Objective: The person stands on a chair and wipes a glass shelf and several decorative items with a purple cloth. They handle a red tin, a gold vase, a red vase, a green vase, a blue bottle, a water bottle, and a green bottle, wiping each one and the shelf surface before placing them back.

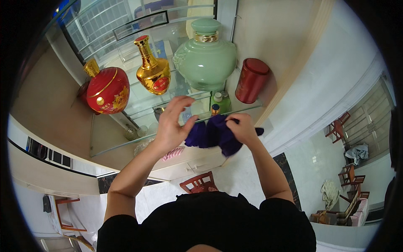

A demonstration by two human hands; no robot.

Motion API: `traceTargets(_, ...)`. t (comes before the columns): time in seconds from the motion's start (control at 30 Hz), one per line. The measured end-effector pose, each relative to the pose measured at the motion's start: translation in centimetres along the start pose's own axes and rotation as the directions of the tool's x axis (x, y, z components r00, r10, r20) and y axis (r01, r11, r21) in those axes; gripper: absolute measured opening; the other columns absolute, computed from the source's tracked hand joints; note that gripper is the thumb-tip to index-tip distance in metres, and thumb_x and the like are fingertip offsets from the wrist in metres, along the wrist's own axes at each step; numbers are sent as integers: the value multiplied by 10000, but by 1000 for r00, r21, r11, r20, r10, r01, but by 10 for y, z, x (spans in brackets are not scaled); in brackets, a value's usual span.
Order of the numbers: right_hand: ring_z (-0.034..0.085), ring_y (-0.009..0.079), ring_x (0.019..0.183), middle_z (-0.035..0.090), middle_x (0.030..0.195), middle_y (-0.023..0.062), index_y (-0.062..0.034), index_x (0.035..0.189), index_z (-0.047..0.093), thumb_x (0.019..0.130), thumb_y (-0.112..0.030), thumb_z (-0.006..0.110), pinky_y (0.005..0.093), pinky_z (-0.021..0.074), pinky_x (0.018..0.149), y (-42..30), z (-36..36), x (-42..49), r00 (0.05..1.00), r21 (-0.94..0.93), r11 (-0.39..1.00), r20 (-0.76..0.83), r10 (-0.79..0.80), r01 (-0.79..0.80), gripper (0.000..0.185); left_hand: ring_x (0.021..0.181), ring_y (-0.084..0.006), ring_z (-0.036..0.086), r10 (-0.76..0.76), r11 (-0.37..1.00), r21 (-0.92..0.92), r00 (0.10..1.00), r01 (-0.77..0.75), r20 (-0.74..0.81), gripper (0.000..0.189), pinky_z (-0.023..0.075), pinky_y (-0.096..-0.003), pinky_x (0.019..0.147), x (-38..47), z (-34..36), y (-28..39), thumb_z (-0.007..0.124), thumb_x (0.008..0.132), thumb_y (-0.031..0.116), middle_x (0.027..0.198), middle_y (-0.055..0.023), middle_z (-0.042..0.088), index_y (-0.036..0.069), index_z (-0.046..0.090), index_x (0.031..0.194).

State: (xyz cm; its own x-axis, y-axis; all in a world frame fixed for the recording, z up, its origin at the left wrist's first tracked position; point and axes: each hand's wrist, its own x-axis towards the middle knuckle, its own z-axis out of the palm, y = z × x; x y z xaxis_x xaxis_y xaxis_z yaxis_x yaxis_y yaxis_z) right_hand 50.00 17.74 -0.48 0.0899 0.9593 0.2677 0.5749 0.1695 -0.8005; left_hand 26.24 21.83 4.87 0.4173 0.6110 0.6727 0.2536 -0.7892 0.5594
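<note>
My right hand pinches a dark purple cloth, which hangs in folds over the front edge of a glass shelf. Thumb and fingers apart, my left hand is raised before the shelf and holds nothing. Behind it stands a gold bottle with a red emblem. A large pale green ceramic jar with a gold neck band is right of that bottle. At the left is a round red bottle with a gold cap and flower decoration. A red cylindrical tin stands at the right end.
Under the glass, a green bottle, a small blue-capped bottle and drinking glasses show. A pink checked cloth lies on a lower surface. Below stands a red wooden chair. The cabinet's side panel bounds the right.
</note>
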Motion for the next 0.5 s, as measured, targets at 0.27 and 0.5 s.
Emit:
traceTargets(0.27, 464, 72, 592, 539, 645, -2, -17, 1052, 646, 814, -152, 656, 243, 379, 548, 32, -45, -38, 965, 314, 923, -61, 254, -223, 274, 934, -247, 582, 140, 969, 234, 949, -73, -283, 363, 492, -296, 772, -21, -39, -19, 703, 750, -18, 1088, -137, 575, 18, 573, 1086)
traceTargets(0.5, 475, 54, 696, 565, 747, -38, -3, 977, 683, 816, -102, 636, 194, 361, 644, 20, -28, -61, 930, 361, 863, 239, 280, -353, 195, 1022, -285, 543, 147, 709, 574, 710, 409, -688, 422, 462, -370, 861, -43, -212, -94, 707, 736, 32, 1074, -156, 554, 44, 557, 1130)
